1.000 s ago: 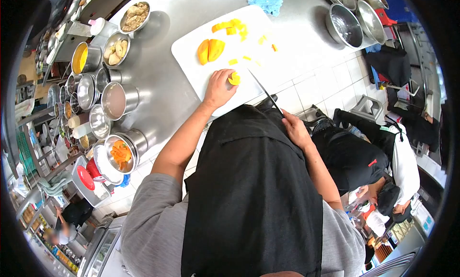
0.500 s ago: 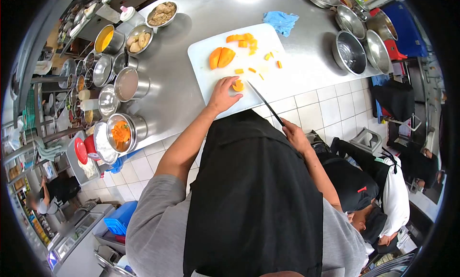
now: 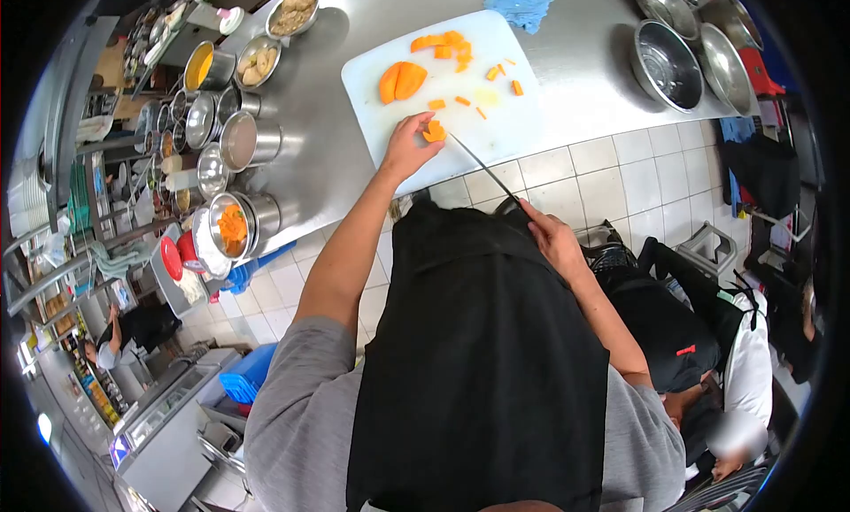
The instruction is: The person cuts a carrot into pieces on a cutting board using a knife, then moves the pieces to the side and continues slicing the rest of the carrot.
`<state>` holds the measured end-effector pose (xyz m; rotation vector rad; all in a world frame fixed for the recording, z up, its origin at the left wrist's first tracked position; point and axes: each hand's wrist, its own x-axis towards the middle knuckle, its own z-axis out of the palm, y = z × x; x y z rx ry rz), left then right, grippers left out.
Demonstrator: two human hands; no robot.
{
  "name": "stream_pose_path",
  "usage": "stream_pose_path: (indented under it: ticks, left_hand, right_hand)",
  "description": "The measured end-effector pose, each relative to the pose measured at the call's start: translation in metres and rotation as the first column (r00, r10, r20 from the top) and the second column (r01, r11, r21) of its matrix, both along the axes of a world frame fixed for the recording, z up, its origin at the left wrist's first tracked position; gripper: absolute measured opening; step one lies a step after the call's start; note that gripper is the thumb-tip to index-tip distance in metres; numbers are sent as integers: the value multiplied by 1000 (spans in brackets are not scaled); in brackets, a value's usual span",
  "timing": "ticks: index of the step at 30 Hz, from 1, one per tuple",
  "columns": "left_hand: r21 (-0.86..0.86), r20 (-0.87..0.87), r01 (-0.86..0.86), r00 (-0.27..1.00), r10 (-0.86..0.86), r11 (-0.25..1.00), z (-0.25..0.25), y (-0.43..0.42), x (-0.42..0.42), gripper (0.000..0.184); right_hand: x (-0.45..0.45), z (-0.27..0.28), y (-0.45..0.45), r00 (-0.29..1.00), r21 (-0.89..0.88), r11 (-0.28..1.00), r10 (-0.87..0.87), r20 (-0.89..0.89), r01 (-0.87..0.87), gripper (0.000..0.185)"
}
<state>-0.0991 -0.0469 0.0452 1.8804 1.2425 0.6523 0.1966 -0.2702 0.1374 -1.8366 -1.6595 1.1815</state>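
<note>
On the white cutting board [image 3: 372, 96], my left hand [image 3: 410, 149] has its fingers closed around a small orange piece [image 3: 434, 131] near the board's front edge. My right hand [image 3: 551, 233] grips the handle of a knife [image 3: 482, 165], whose blade points up and left, its tip just right of that piece. Two larger orange chunks [image 3: 403, 81] lie side by side farther up the board. Several cut orange pieces [image 3: 443, 50] are grouped near the far edge, and a few small bits [image 3: 462, 100] are scattered at the middle and right.
Metal pots and bowls line the steel counter [image 3: 310, 131] at left, one holding orange peelings [image 3: 233, 229]. A blue cloth [image 3: 521, 7] lies beyond the board. Metal bowls [image 3: 667, 65] stand at the right. Other people [image 3: 664, 326] are at the lower right, another [image 3: 133, 335] at far left.
The view has shifted. My left fingers, more spread half a second ago, are now closer around the small orange piece. The knife stays in my right hand beside the piece.
</note>
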Motion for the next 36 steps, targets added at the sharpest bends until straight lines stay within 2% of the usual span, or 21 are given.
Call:
stream_pose_path:
  ticks: [4,9,15,17,20,36]
  left_hand:
    - [-14,67,1,998,0,1000,-12,5,-1,49]
    - [4,30,-53,998,53,999,-4,2,10,43]
    - [93,3,-35,999,35,995,-8,-1,11,42]
    - [126,9,-34,999,33,991,-7,-2,12,42]
    - [85,56,-60,997,55,995,-10,-3,13,44]
    - [107,34,-85,996,82,991,-12,-7,15,45]
  right_hand:
    - [0,5,-2,1000,90,996,-21,20,19,55]
    - [-16,21,-3,992,-3,999,-48,118,49,55]
    - [-28,31,-1,987,-20,999,-44,156,48,54]
    - [-29,33,-3,988,-25,998,-45,150,50,53]
    - [-29,40,-1,990,-48,998,-39,135,46,54]
    - [-28,42,-3,994,-93,995,-38,101,48,55]
